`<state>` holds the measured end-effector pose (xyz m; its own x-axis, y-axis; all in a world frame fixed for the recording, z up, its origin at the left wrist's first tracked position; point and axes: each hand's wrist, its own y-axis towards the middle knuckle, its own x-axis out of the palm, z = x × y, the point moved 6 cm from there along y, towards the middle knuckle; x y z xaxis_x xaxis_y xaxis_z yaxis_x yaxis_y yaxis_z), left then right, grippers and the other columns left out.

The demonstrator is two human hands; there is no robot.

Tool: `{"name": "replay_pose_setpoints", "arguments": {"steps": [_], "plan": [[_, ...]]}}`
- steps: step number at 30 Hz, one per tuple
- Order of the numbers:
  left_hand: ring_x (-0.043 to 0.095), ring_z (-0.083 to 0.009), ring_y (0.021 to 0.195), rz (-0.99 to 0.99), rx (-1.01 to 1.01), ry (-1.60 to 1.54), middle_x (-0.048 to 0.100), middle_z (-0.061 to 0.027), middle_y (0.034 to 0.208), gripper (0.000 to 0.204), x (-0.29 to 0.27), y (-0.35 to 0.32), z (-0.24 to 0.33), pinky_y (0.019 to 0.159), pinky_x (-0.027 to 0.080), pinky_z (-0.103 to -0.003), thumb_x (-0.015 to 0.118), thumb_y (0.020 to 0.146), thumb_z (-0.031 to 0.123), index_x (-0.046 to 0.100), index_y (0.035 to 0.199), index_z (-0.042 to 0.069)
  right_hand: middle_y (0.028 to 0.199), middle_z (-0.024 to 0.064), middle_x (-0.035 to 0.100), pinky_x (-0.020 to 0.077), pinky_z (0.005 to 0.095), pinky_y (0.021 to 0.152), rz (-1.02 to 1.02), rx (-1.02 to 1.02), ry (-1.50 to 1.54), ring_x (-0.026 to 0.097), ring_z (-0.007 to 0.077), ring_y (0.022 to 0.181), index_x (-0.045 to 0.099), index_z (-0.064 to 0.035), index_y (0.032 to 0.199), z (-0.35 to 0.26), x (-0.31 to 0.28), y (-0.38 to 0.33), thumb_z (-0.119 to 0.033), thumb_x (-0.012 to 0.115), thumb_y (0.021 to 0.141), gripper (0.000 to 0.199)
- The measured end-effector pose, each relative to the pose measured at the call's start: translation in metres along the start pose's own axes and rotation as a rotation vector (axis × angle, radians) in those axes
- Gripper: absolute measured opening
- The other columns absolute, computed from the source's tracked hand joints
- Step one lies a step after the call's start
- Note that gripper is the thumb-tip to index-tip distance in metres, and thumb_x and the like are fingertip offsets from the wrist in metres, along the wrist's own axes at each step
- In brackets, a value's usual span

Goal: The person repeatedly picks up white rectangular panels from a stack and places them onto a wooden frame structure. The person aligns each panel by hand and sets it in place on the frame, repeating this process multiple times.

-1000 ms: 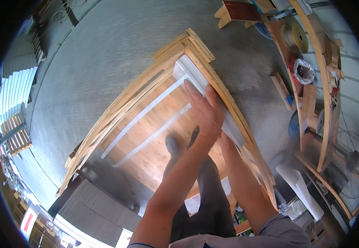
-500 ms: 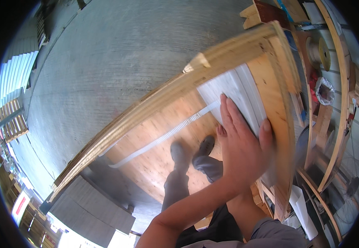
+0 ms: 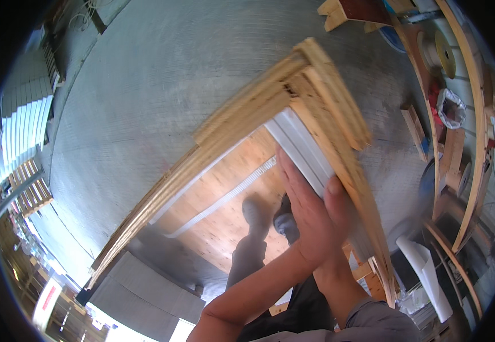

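My left hand lies with fingers stretched along a pale grey grooved strip, its thumb apart at the strip's other edge. The strip sits inside the corner of a light wooden frame built from layered planks. My right forearm passes up beneath the left wrist. My right hand is hidden behind the left one, so its fingers do not show. A narrow white ribbed band crosses the plywood inside the frame. My shoes show against that plywood.
Grey concrete floor lies beyond the frame. Along the right stands a wooden rack with a spool and a plastic-lined bin. A white roll leans below. Grey boards lie at lower left, a pallet farther left.
The frame corner now appears farther left in view, with my hands and the strip. My left fingers have slid from across the strip's face to its left edge. The background has shifted slightly.
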<state>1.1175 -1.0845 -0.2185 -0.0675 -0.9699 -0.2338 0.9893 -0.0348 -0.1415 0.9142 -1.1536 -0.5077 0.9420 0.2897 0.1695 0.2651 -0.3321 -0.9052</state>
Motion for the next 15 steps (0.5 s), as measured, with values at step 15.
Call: {"name": "replay_pose_setpoints", "arguments": {"steps": [15], "plan": [[0.031,-0.0501,0.129,0.141,-0.006,0.187,0.03,-0.0343,0.142,0.065,-0.012,-0.004,0.027,0.109,0.026,-0.047,0.043,0.097,0.03,0.019,0.141,-0.012,0.094,0.0107,0.066,0.0518,0.0307,0.068,-0.051,0.131,-0.704,0.065,0.0197,0.077,0.06,-0.0022,0.107,-0.018,-0.031,-0.194,-0.032,0.052,0.093,0.034]]}}
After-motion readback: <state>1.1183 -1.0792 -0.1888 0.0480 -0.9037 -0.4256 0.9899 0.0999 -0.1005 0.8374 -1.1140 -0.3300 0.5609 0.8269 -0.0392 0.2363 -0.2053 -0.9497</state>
